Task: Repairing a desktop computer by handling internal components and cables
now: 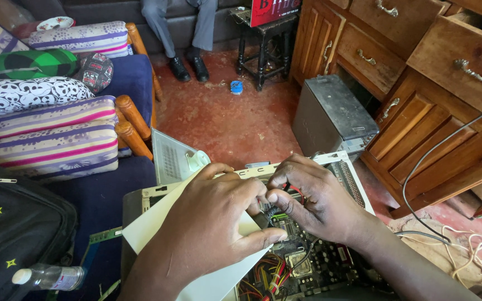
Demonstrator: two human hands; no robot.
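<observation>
Connector: small dark plug [268, 210] pinched between both hands' fingertips, directly above motherboard [302, 262].
Left hand [213, 223]: closed on plug, over white paper sheet [157, 223].
Right hand [313, 198]: closed on plug, equally near.
Beyond: open computer case [352, 178]; wooden cabinet [419, 106] right.

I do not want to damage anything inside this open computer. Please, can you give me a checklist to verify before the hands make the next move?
1. Case open, board reachable: ok; the open computer case shows the motherboard.
2. Both hands on the work: ok; left hand and right hand meet over the small dark part.
3. Grip on that part: cannot tell; fingers hide it.
4. White sheet away from the board: not ok; it lies under the left hand, across the case.
5. Coloured wires away from the fingers: ok; they lie lower.
6. Power disconnected: cannot tell.
</observation>
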